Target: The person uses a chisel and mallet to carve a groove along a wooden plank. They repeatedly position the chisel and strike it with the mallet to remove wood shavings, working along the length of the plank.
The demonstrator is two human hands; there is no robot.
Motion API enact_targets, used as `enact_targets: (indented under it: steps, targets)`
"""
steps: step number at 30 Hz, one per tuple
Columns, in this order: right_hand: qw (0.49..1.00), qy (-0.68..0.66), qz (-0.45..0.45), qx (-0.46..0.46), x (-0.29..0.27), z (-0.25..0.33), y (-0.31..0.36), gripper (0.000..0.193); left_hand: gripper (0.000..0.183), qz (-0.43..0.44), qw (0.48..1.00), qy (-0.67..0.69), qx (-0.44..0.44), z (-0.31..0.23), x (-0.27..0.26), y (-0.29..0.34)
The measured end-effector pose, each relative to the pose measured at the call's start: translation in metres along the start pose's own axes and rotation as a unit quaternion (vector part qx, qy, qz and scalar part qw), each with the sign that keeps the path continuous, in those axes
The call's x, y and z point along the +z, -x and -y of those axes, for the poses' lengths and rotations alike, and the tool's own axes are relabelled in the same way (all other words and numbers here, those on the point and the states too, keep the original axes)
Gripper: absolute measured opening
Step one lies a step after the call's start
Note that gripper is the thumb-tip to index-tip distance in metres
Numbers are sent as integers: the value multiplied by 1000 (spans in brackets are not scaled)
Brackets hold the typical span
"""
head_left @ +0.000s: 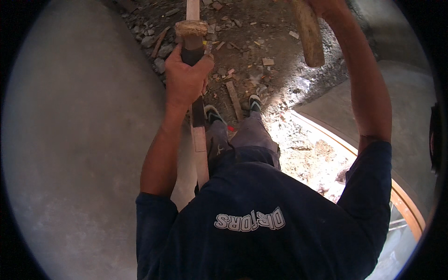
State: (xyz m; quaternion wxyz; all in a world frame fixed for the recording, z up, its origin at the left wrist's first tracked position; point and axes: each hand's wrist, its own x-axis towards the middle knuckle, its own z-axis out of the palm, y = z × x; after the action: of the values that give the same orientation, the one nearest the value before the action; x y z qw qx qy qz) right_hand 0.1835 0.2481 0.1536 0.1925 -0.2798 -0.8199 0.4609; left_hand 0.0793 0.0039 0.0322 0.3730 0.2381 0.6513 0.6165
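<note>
- Your left hand (186,77) is wrapped tight around a dark chisel (192,46). Its top is worn and frayed.
- The chisel stands up against a thin wooden strip (200,149) next to the grey wall (84,140).
- Your right hand (326,5) is up high at the top edge. It holds a wooden handle (309,32), but you cannot see the fingers well.
- Down below, your feet stand on dirt with stones and wood bits (242,42).
</note>
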Motion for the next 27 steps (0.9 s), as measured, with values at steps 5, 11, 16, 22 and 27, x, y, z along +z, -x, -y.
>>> enact_targets:
  steps: [5,11,16,22,27]
  targets:
    - [995,82,60,19,12,2,9,52,20,16,1000,-12,-14,-4,2,-2]
    - [999,22,30,10,22,19,28,53,19,-4,999,-50,-12,-2,2,-3]
    - [964,92,248,-11,51,-27,36,51,20,-4,999,-39,-36,8,-3,-4]
    - [967,107,157,-167,8,-24,3,45,21,11,999,-26,-32,1,0,-3]
    - [965,71,239,-83,55,-34,34,42,22,-3,998,-39,-41,8,1,-1]
